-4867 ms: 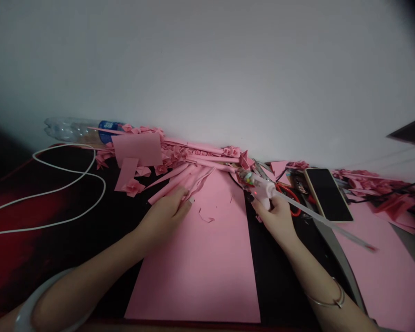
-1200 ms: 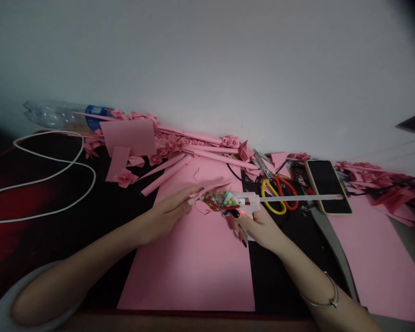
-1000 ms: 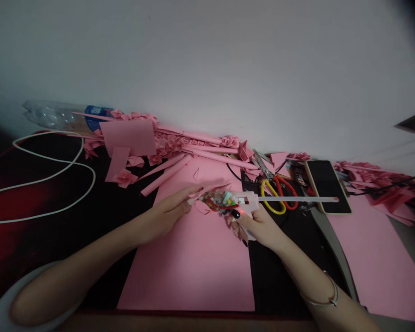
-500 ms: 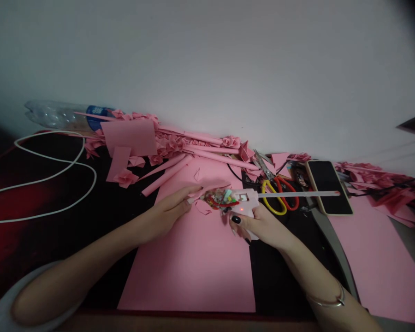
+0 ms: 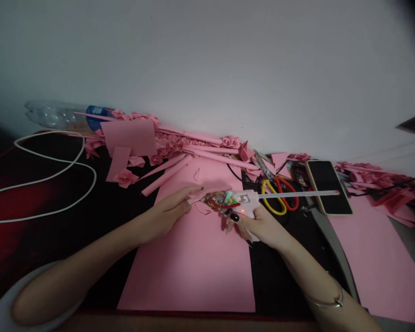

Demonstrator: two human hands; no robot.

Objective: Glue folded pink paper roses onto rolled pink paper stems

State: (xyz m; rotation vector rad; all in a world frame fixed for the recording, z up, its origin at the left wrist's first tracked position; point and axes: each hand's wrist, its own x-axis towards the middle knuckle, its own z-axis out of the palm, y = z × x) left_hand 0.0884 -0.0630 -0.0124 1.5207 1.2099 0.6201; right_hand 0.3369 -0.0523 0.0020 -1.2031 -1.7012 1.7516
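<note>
Your two hands meet over a long pink sheet [image 5: 193,272] on a dark table. Your left hand [image 5: 166,214] pinches a small pink piece [image 5: 195,197] between thumb and fingers; its far edges are hard to make out. Your right hand [image 5: 263,226] grasps the handle of a glue gun [image 5: 251,207], thumb on its side; whether the trigger is squeezed, you can't tell from here. About five seconds ago the gun was off to the right by the scissors [image 5: 270,176] and your left hand lay against the paper rolls [image 5: 168,175]. Now the gun points left across the sheet, its blotchy nozzle at the piece, touching or nearly so, which suggests the work has reached gluing. Over the last half second almost nothing has shifted, so this looks like a steady hold. The glue stick [image 5: 300,194] juts right, passing above the scissors handles and across the phone [image 5: 328,180] in this view. Thin scraps [image 5: 204,212] lie just below the nozzle, where they could perhaps catch stray glue.
</note>
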